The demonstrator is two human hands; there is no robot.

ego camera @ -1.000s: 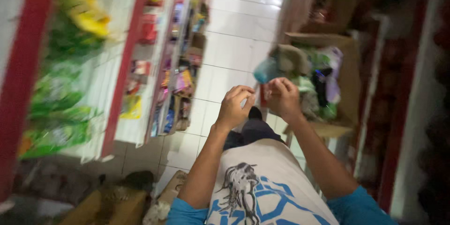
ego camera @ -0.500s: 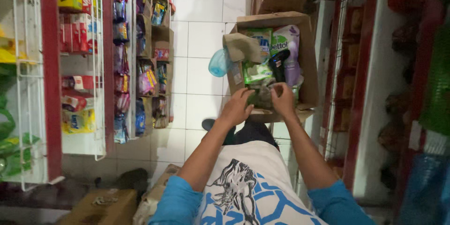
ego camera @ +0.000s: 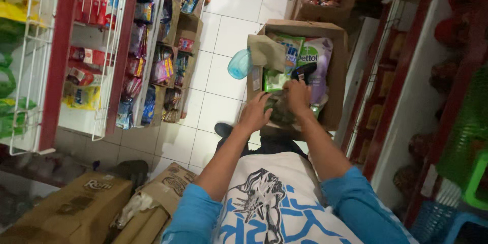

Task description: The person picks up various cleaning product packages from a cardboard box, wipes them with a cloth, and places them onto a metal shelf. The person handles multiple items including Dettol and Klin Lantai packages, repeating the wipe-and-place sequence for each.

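Head view: a shop aisle seen from above. Item one, an open cardboard box (ego camera: pixel 338 79) packed with refill pouches, a green one (ego camera: pixel 284 58) and a pale purple one (ego camera: pixel 317 63) standing at the back, a blue plastic cap (ego camera: pixel 239 64) sticking out past its left wall. Item two, a dark green packet (ego camera: pixel 281 109) at the front of the box, under both hands. The left hand (ego camera: pixel 255 113) lies curled on the packet's near edge; the right hand (ego camera: pixel 298 95) closes over its top, next to a black handheld device (ego camera: pixel 304 70). Risks, judged: the soft packet may slip from the fingers; the crowded pouches may tip out; the blue cap, overhanging, may drop to the tiled floor (ego camera: pixel 223 30). More boxes (ego camera: pixel 76 203) crowd the person's feet.
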